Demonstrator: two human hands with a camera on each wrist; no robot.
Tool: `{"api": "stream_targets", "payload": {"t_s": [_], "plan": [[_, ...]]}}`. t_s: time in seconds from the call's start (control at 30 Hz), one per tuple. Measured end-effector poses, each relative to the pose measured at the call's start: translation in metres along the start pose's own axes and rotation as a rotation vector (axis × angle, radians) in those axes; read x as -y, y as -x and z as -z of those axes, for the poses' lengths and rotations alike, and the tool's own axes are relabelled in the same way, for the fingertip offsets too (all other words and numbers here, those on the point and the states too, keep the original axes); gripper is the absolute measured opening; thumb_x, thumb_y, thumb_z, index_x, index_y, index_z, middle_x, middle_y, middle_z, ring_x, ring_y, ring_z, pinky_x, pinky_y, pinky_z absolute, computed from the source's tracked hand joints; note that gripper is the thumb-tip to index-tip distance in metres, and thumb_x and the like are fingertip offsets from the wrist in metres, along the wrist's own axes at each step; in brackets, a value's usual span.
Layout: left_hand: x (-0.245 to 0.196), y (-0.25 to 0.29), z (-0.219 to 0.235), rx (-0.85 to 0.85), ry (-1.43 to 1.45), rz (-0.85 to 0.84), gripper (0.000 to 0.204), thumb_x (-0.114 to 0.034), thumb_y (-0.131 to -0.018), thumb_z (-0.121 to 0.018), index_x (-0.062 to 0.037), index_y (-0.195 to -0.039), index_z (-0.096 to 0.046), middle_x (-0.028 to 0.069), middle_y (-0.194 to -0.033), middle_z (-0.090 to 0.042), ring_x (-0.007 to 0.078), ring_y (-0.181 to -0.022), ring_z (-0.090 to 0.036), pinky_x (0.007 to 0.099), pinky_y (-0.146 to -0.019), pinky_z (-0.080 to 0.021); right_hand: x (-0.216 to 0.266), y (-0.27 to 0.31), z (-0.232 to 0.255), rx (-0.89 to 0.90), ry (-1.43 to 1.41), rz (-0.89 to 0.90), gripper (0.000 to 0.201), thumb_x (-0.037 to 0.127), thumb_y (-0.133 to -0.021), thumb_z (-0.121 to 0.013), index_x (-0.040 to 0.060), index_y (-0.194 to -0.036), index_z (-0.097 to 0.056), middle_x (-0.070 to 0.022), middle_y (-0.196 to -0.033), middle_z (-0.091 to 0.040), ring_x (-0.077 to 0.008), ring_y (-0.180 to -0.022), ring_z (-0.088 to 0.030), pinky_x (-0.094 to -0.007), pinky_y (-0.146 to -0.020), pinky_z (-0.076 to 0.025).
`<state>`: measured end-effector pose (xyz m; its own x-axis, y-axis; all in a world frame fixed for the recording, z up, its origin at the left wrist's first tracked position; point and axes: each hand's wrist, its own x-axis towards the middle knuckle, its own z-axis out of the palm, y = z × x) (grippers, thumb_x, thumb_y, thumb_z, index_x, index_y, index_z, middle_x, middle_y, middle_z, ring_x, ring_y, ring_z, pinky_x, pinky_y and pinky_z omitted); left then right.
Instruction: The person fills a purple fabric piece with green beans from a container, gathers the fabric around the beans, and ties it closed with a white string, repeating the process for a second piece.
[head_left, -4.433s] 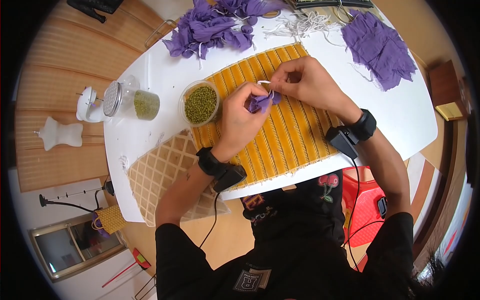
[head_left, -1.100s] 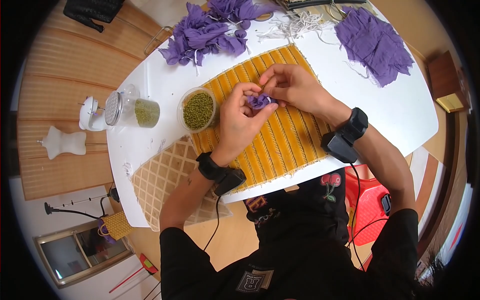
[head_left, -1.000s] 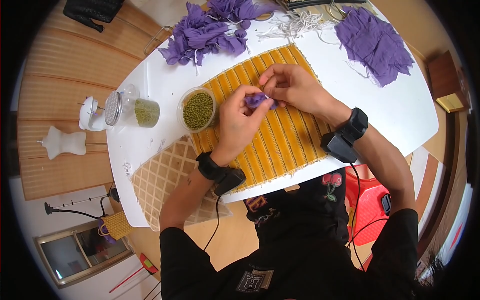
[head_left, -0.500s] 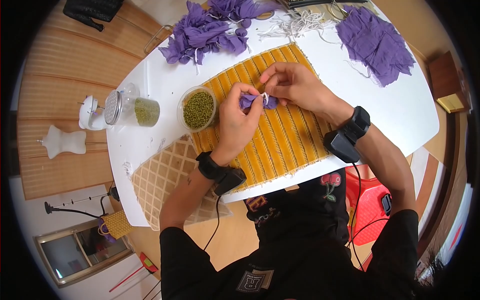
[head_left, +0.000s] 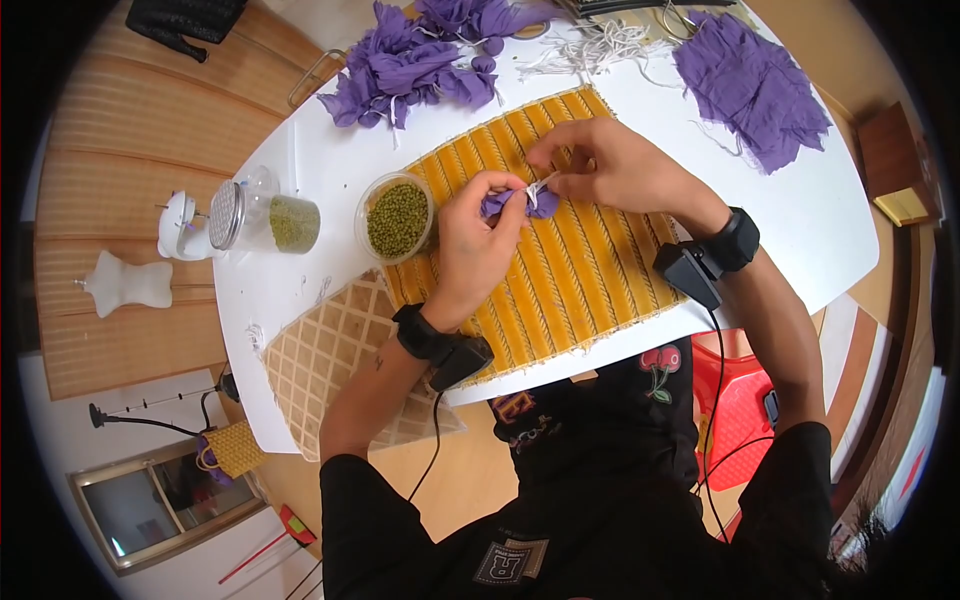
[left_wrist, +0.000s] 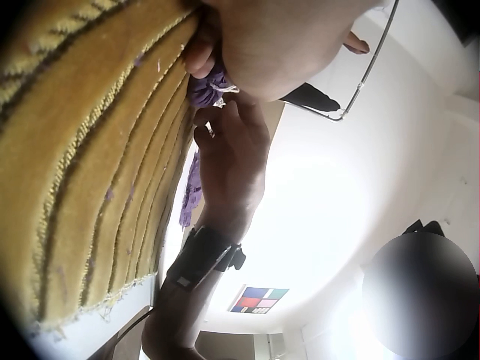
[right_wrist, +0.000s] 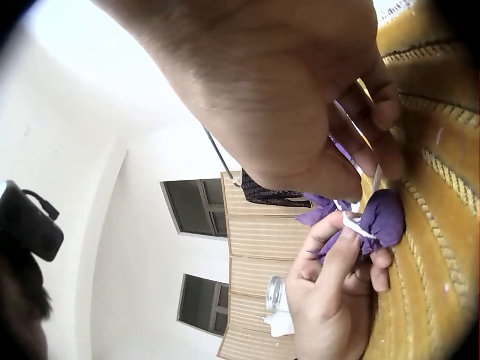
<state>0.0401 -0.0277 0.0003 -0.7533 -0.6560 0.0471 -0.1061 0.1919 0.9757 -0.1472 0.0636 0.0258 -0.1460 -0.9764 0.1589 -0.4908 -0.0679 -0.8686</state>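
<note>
A small round purple cloth bundle [right_wrist: 384, 217] with white string [right_wrist: 358, 227] wound round its neck is between the hands, over the yellow striped cloth [head_left: 570, 290]. My left hand [head_left: 472, 240] pinches the bundle's gathered cloth between thumb and fingers, seen in the head and right wrist views. To its right, my right hand [head_left: 635, 175] pinches an end of the string, which runs tight from the bundle to its fingertips. What fills the bundle is hidden. Left of my left hand stands a clear plastic tub [head_left: 361, 238] of green beans [head_left: 396, 220].
Crumpled purple cloth [head_left: 410, 65] lies at the back, beside a heap of loose white strings [head_left: 600, 48]. A flat purple cloth [head_left: 752, 95] is at the back right. A lidded jar [head_left: 295, 225] lies on its side at left, above a beige lattice-patterned cloth [head_left: 320, 350].
The right hand has drawn back to the right and pulled the string taut. String now shows wound about the purple bundle, while the left hand keeps its grip.
</note>
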Motion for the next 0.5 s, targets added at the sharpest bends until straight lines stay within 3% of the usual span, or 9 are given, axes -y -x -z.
{"api": "stream_targets", "payload": {"t_s": [0.07,0.17,0.27,0.33,0.5], "plan": [[0.001,0.0,0.0,0.0,0.008,-0.012,0.012,-0.004,-0.093,-0.058,0.001,-0.105,-0.058,0.0051,-0.088,-0.063,0.0077,-0.073,-0.06,0.0192,-0.06,-0.047,-0.003,0.0,-0.001,0.095,0.061,0.003,0.012,0.005,-0.081,-0.068,-0.001,-0.091,-0.069,-0.009,-0.081,-0.069,-0.0174,-0.069,-0.063,-0.031,-0.066,-0.049],[0.0,0.0,0.0,0.001,0.006,-0.016,0.012,-0.004,-0.094,-0.058,0.0012,-0.105,-0.058,0.0052,-0.088,-0.063,0.0076,-0.073,-0.06,0.0191,-0.06,-0.047,0.003,0.001,-0.001,0.101,0.095,-0.026,0.01,0.006,-0.079,-0.07,-0.0011,-0.086,-0.07,-0.0098,-0.074,-0.068,-0.0179,-0.067,-0.062,-0.0306,-0.066,-0.049],[0.0,0.0,0.0,0.001,-0.004,0.0,0.012,-0.004,-0.094,-0.057,0.0013,-0.105,-0.058,0.0053,-0.088,-0.063,0.0075,-0.073,-0.06,0.0191,-0.06,-0.047,0.013,0.001,0.008,0.128,0.163,-0.114,0.01,0.001,-0.079,-0.07,0.0001,-0.088,-0.07,-0.0067,-0.075,-0.067,-0.0146,-0.066,-0.06,-0.0274,-0.066,-0.049],[0.004,-0.001,-0.001,-0.035,0.02,-0.035,0.009,-0.004,-0.091,-0.06,-0.0003,-0.1,-0.059,0.0045,-0.083,-0.064,0.007,-0.068,-0.062,0.0207,-0.055,-0.048,0.012,0.0,0.01,0.122,0.152,-0.084,0.009,0.001,-0.079,-0.07,-0.0001,-0.088,-0.07,-0.0063,-0.075,-0.067,-0.0138,-0.066,-0.06,-0.027,-0.065,-0.048],[0.0,0.0,-0.001,-0.023,0.011,-0.016,0.009,-0.004,-0.094,-0.057,0.0002,-0.102,-0.058,0.0055,-0.083,-0.063,0.0069,-0.069,-0.059,0.02,-0.057,-0.047,0.01,0.0,0.016,0.203,0.059,-0.091,0.006,0.002,-0.081,-0.068,-0.0007,-0.086,-0.069,-0.0041,-0.075,-0.065,-0.0111,-0.068,-0.058,-0.0257,-0.065,-0.047]]}}
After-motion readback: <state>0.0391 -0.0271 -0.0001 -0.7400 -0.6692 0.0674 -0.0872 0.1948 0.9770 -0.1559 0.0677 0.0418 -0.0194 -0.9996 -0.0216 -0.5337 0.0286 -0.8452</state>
